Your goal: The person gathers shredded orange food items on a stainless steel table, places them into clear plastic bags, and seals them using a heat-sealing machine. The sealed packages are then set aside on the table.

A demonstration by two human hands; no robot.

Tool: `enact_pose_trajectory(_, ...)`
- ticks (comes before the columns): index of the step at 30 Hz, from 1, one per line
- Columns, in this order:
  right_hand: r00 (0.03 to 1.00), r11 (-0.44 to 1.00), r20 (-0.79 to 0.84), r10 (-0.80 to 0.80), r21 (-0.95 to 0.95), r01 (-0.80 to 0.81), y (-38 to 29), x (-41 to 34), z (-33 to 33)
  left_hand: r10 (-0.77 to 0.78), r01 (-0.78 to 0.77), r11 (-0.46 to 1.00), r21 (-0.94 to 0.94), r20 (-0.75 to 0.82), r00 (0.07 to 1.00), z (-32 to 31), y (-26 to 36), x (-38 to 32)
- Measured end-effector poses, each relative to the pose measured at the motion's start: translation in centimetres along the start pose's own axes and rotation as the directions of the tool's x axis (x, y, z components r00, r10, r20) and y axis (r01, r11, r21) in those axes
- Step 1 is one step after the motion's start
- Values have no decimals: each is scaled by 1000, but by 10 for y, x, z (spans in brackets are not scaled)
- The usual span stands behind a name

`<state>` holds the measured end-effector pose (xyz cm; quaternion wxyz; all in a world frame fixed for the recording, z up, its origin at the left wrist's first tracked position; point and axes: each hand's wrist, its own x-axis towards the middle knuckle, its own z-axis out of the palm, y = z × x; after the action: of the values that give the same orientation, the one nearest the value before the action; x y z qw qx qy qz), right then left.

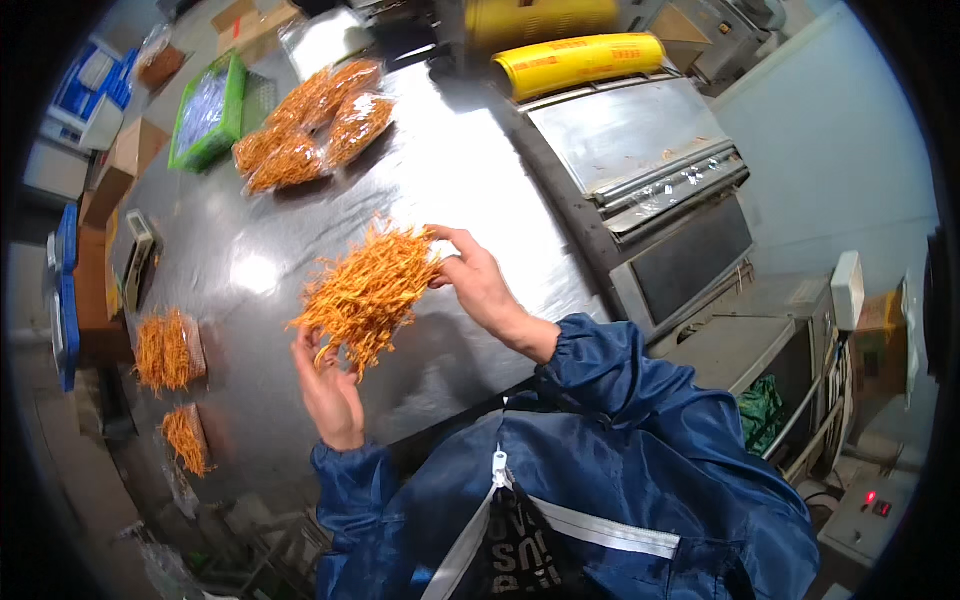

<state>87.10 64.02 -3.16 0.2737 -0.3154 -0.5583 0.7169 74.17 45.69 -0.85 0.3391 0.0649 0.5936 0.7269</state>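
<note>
Between my hands, above the steel table (247, 217), is a loose bundle of dried orange strands (367, 289) that look like dried cordyceps. My left hand (330, 390) holds its lower left end, thumb and fingers curled about the strands. At the upper right end, my right hand (480, 285) grips it between thumb and fingers. Several clear plastic bags of the same strands (315, 127) lie beyond the bundle on the tabletop. To the left rest two smaller portions, a wider one (165, 351) and a narrower one (186, 441), each partly on a pale backing.
A film-wrapping machine (637, 142) with a yellow film roll (581, 66) stands along the right. A green plastic basket (238, 105) sits at the far left, near cardboard boxes (139, 150). What looks like a weighing scale (139, 259) is at the left edge.
</note>
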Motion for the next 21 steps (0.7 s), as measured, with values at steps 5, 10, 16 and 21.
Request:
enact_pose_trajectory(5,968,1000,-250,22,-2,-23,-52,6,-151,-54,60,998,-10,319,946,156,-38,30)
enact_pose_trajectory(10,892,986,-442,-98,76,146,-86,17,-276,-154,172,985,23,565,811,297,-71,63)
enact_pose_trajectory(16,894,979,-436,-105,110,169,-98,40,-392,-242,191,970,149,518,820,406,-113,84)
enact_pose_trajectory(21,908,999,-418,19,52,3,-97,64,-458,-233,186,972,142,517,823,443,-137,84)
